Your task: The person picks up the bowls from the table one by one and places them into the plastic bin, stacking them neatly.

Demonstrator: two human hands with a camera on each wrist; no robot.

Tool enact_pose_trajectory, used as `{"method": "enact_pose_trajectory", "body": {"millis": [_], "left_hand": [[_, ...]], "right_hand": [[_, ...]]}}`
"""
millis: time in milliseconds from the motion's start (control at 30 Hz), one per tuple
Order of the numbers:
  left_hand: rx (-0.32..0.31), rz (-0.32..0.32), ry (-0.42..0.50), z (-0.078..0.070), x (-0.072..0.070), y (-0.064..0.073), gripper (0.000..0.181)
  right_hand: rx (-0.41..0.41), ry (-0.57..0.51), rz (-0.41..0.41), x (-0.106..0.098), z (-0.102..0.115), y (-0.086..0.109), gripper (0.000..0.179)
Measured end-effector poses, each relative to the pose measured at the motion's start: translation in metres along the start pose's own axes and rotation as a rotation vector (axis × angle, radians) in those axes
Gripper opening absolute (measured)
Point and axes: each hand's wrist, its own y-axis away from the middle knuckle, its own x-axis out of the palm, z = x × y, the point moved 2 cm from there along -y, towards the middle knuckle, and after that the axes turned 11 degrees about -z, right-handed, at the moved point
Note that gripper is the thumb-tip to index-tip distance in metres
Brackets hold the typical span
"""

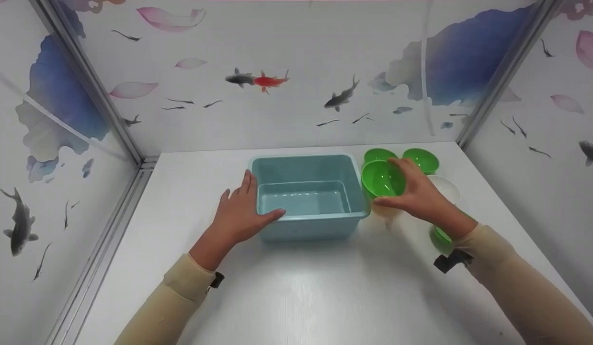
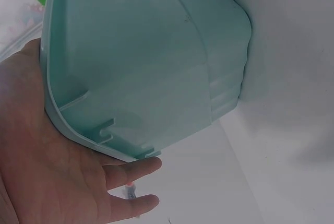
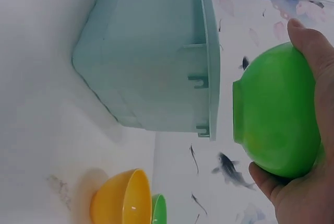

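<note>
A pale blue-green plastic basin (image 1: 315, 230) stands on the white table. My left hand (image 1: 236, 213) rests against its left front corner, thumb over the front rim and fingers extended. In the left wrist view, the palm of that hand (image 2: 57, 177) touches the rim from outside. My right hand (image 1: 421, 196) holds a green bowl (image 1: 383, 178) between thumb and fingers, just beyond the basin's right rim. From the right wrist view, this green bowl (image 3: 276, 112) is off the table and apart from the basin, its base turned toward the basin.
Behind the held bowl sit two green bowls, one left (image 1: 379, 154) and one right (image 1: 423, 160). A whitish bowl (image 1: 447, 188) and another green bowl (image 1: 440, 235) are partly hidden by my right arm. A yellow bowl (image 3: 117, 200) stands beside the basin. Printed panels enclose the table.
</note>
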Motion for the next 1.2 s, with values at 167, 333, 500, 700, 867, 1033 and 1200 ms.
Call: {"method": "enact_pose_trajectory", "body": {"millis": [167, 333, 500, 700, 867, 1033, 1200], "left_hand": [[0.003, 0.003, -0.003, 0.0, 0.0, 0.0, 0.131], [0.011, -0.001, -0.008, -0.001, -0.001, -0.001, 0.132], [0.007, -0.007, -0.01, 0.0, 0.0, -0.003, 0.132], [-0.001, -0.006, -0.003, 0.001, 0.002, -0.005, 0.133], [-0.002, -0.01, -0.004, 0.002, 0.002, -0.005, 0.134], [-0.007, -0.008, -0.001, 0.003, 0.004, -0.005, 0.134], [-0.011, -0.002, -0.001, 0.003, 0.005, -0.005, 0.134]], "right_hand": [[-0.012, -0.032, 0.024, 0.002, 0.005, -0.01, 0.106], [-0.013, -0.058, 0.049, 0.006, 0.011, -0.022, 0.103], [-0.033, -0.089, 0.074, 0.013, 0.017, -0.033, 0.103], [-0.022, -0.091, 0.114, 0.024, 0.023, -0.044, 0.109], [-0.044, -0.081, 0.152, 0.033, 0.033, -0.055, 0.113], [-0.067, -0.103, 0.199, 0.042, 0.046, -0.067, 0.115], [-0.049, -0.141, 0.247, 0.049, 0.057, -0.079, 0.114]]}}
